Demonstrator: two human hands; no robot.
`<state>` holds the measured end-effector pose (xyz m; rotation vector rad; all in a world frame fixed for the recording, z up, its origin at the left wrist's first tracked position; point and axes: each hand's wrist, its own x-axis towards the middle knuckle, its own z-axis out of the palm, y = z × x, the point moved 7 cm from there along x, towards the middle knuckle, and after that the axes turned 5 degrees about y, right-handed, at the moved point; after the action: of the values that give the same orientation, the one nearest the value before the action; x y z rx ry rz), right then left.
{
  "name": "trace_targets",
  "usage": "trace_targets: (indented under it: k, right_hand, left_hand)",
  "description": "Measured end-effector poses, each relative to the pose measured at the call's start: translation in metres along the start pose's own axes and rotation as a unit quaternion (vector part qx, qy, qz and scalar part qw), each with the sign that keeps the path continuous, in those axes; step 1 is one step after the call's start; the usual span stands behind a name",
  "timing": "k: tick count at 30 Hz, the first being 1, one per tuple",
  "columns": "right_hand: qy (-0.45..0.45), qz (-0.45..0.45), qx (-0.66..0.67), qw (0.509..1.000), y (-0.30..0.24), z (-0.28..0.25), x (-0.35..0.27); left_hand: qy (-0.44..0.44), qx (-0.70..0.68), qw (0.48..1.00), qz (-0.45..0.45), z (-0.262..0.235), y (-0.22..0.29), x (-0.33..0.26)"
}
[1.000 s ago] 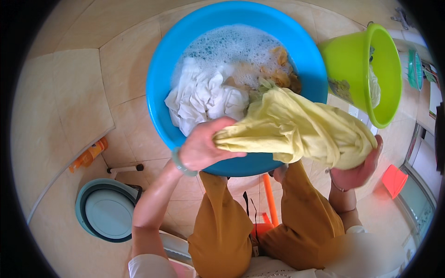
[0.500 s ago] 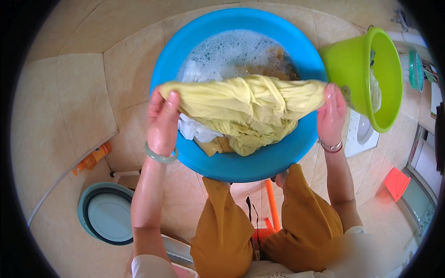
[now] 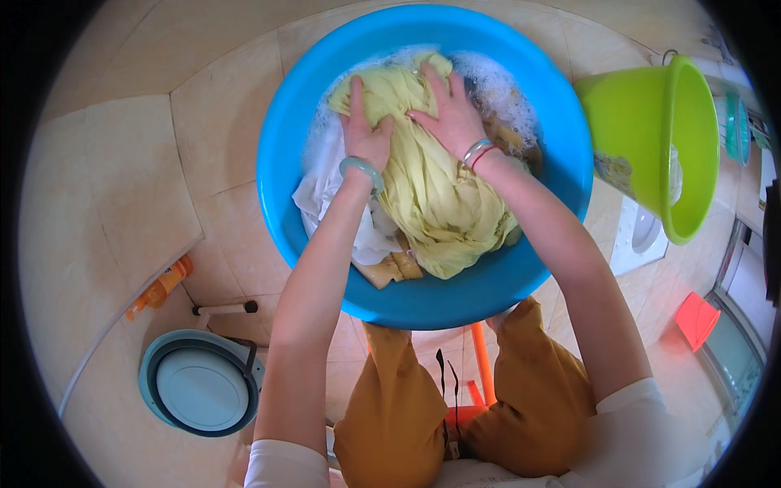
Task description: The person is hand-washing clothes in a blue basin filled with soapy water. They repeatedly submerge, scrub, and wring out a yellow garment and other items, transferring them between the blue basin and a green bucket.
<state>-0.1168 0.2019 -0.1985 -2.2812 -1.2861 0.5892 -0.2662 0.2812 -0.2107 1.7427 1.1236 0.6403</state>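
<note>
Pale-yellow cloth [image 3: 431, 199] bunched inside the round blue washbasin [image 3: 281, 146], its long axis running from about 11 to 5 o'clock. The left hand [image 3: 370, 140] and right hand [image 3: 455, 122] both touch its upper end, fingers spread; whether they also pinch folds cannot be told. The bulk lies toward 5 o'clock from the left hand, toward 6 from the right. White cloth [image 3: 321, 191] occupies the basin's 8-to-9 o'clock side.

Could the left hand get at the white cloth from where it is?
Probably yes: the left hand rests open on the yellow cloth, and part of the white cloth lies uncovered left of its wrist, though the forearm overhangs some.
</note>
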Motion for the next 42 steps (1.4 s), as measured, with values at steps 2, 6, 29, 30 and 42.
trace_targets:
  k: [2,6,29,30,42]
  right_hand:
    - [-0.101,0.043,-0.029,0.994,0.009,0.025,-0.003]
    - [-0.139,0.035,-0.104,0.984,0.051,0.054,0.014]
    - [0.148,-0.294,0.096,0.939,-0.147,-0.075,-0.109]
    - [0.181,-0.297,0.118,0.93,-0.148,-0.078,-0.106]
    - [0.192,-0.161,0.191,0.949,-0.106,-0.049,-0.044]
  left_hand:
    - [-0.009,0.024,0.999,-0.032,0.006,-0.028,0.003]
    - [-0.036,-0.076,0.971,-0.225,0.017,-0.06,0.0]
    - [-0.081,-0.641,0.703,-0.297,0.02,0.061,-0.062]
    - [-0.058,-0.613,0.729,-0.298,0.013,0.063,-0.062]
    - [-0.048,-0.65,0.713,-0.257,0.027,0.012,-0.06]
